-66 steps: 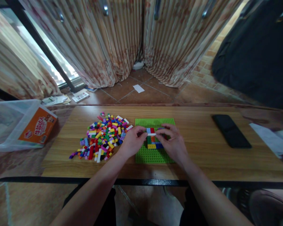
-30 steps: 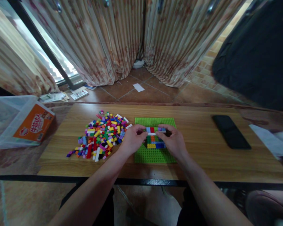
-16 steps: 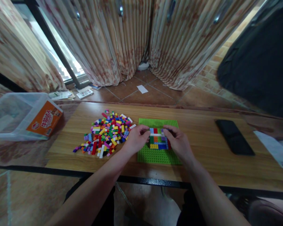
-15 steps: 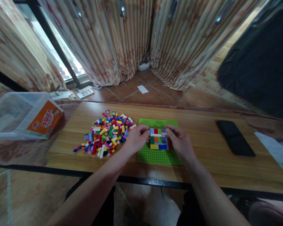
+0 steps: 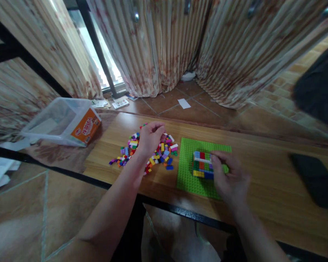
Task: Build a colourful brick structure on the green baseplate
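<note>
My left hand is over the loose pile of toy bricks, its fingers curled together at the pile's far side. Whatever is between those fingertips is hidden. A small block build of several colours, with a white strip across it, sits over the green baseplate. At the build's right side is my right hand, thumb and forefinger closed on its edge. That hand covers the right end of the build and part of the baseplate.
A clear plastic bin with an orange label stands left of the wooden table. A dark phone lies at the right. Curtains hang beyond the table, and a white paper is on the floor.
My left hand has left the build and moved left to the brick pile. My right hand stays by the build. The view has turned left, shifting the scene rightward.
</note>
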Motion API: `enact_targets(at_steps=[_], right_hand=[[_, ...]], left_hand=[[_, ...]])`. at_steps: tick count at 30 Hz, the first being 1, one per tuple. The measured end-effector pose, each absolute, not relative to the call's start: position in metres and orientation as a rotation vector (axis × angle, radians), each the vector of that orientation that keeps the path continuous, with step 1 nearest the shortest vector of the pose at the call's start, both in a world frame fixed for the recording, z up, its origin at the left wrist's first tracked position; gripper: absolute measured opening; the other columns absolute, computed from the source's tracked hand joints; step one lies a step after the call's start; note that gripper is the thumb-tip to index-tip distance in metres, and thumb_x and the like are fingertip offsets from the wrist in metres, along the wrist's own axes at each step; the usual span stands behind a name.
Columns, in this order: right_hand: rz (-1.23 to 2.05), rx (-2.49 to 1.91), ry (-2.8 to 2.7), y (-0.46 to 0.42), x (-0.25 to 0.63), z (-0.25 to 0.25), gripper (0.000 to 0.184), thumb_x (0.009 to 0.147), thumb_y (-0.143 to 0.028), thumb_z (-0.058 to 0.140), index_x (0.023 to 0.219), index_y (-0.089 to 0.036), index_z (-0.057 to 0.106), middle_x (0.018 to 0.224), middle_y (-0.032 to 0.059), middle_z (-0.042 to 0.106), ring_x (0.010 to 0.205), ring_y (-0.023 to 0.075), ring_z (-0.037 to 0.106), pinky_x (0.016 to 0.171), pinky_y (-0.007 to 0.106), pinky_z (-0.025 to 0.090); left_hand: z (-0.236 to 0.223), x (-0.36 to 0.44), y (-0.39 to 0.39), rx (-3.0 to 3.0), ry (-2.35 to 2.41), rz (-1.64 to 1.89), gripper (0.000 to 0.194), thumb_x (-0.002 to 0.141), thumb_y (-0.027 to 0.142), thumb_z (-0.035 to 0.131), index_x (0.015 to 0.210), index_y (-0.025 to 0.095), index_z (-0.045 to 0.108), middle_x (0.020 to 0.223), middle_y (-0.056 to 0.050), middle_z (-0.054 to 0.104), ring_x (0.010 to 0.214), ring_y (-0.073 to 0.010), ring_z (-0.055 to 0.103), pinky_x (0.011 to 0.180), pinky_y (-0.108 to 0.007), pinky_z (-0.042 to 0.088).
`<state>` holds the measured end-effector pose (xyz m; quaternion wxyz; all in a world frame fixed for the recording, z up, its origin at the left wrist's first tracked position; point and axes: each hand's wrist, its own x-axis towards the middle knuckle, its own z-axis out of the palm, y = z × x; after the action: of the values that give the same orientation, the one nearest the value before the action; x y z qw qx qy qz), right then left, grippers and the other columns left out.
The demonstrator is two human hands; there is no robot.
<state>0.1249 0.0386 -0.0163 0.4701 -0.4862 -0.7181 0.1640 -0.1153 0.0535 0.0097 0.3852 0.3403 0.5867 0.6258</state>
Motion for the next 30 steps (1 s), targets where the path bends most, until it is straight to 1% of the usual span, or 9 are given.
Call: enact_targets(at_steps=[4, 7, 13, 18, 22, 24, 26, 28, 30], right_hand=[[0.383, -0.954, -2.025, 0.019, 0.1, -0.018, 0.016, 0.092, -0.025, 0.056, 0.098, -0.026, 0.07, 0.098, 0.006, 0.072, 0.094, 0.0216, 0.067, 0.087, 0.04, 0.054], [0.382, -0.85, -2.143, 0.01, 0.084, -0.025, 0.016, 0.092, -0.022, 0.056, 0.101, -0.024, 0.07, 0.099, 0.0067, 0.072, 0.092, 0.0206, 0.067, 0.084, 0.038, 0.054], [0.365, -0.862, -2.3, 0.007, 0.064, -0.046, 0.018, 0.093, -0.023, 0.054, 0.104, -0.022, 0.069, 0.104, 0.0085, 0.07, 0.095, 0.0228, 0.064, 0.081, 0.039, 0.054], [0.342, -0.894, -2.394, 0.008, 0.06, -0.049, 0.019, 0.092, -0.023, 0.054, 0.102, -0.02, 0.07, 0.101, 0.0094, 0.071, 0.092, 0.0247, 0.062, 0.08, 0.04, 0.051], [0.335, -0.892, -2.392, 0.009, 0.061, -0.05, 0.018, 0.094, -0.022, 0.053, 0.099, -0.019, 0.07, 0.099, 0.0091, 0.071, 0.09, 0.0238, 0.061, 0.078, 0.038, 0.05], [0.315, -0.886, -2.377, 0.01, 0.061, -0.052, 0.019, 0.094, -0.022, 0.052, 0.098, -0.019, 0.07, 0.099, 0.0093, 0.071, 0.089, 0.0231, 0.061, 0.077, 0.037, 0.049], [0.301, -0.877, -2.354, 0.01, 0.061, -0.053, 0.019, 0.095, -0.023, 0.052, 0.097, -0.017, 0.07, 0.097, 0.0096, 0.071, 0.087, 0.0224, 0.061, 0.077, 0.036, 0.049], [0.296, -0.867, -2.329, 0.01, 0.06, -0.054, 0.019, 0.095, -0.023, 0.052, 0.098, -0.016, 0.07, 0.097, 0.01, 0.071, 0.087, 0.022, 0.061, 0.077, 0.036, 0.049], [0.289, -0.866, -2.317, 0.009, 0.06, -0.054, 0.019, 0.095, -0.023, 0.053, 0.099, -0.015, 0.07, 0.096, 0.0102, 0.071, 0.087, 0.022, 0.06, 0.078, 0.035, 0.049]], left_hand=[[0.01, -0.125, 0.052, 0.899, 1.526, 1.636, 0.008, 0.078, 0.017, 0.065, 0.084, 0.012, 0.065, 0.061, 0.003, 0.061, 0.049, -0.0053, 0.054, 0.05, -0.016, 0.044], [0.011, -0.125, 0.052, 0.885, 1.537, 1.634, 0.007, 0.078, 0.014, 0.062, 0.084, 0.012, 0.065, 0.061, 0.003, 0.061, 0.049, -0.0049, 0.054, 0.051, -0.016, 0.044], [0.013, -0.123, 0.051, 0.889, 1.543, 1.597, 0.01, 0.078, 0.01, 0.057, 0.084, 0.012, 0.066, 0.062, 0.003, 0.062, 0.05, -0.0052, 0.054, 0.049, -0.015, 0.042], [0.013, -0.139, 0.051, 0.845, 1.494, 1.681, 0.006, 0.078, 0.011, 0.059, 0.082, 0.013, 0.063, 0.06, 0.004, 0.06, 0.049, -0.0048, 0.052, 0.05, -0.016, 0.042], [0.013, -0.161, 0.047, 0.827, 1.54, 1.717, 0.007, 0.077, 0.016, 0.063, 0.083, 0.013, 0.064, 0.063, 0.003, 0.061, 0.05, -0.005, 0.052, 0.052, -0.017, 0.041], [0.014, -0.171, 0.041, 0.978, 1.536, 1.562, 0.008, 0.075, 0.018, 0.065, 0.081, 0.012, 0.065, 0.064, 0.002, 0.062, 0.052, -0.0054, 0.052, 0.052, -0.017, 0.041], [0.016, -0.181, 0.035, 1.229, 1.468, 1.264, 0.01, 0.073, 0.017, 0.068, 0.082, 0.012, 0.068, 0.068, 0.001, 0.065, 0.058, -0.0071, 0.055, 0.057, -0.019, 0.043], [0.019, -0.188, 0.029, 1.458, 1.363, 0.981, 0.014, 0.072, 0.016, 0.069, 0.085, 0.012, 0.071, 0.074, 0.0, 0.067, 0.067, -0.0092, 0.059, 0.064, -0.02, 0.045], [0.021, -0.192, 0.024, 1.577, 1.311, 0.824, 0.018, 0.071, 0.016, 0.07, 0.089, 0.012, 0.072, 0.076, 0.0, 0.067, 0.069, -0.0098, 0.058, 0.065, -0.021, 0.045]])
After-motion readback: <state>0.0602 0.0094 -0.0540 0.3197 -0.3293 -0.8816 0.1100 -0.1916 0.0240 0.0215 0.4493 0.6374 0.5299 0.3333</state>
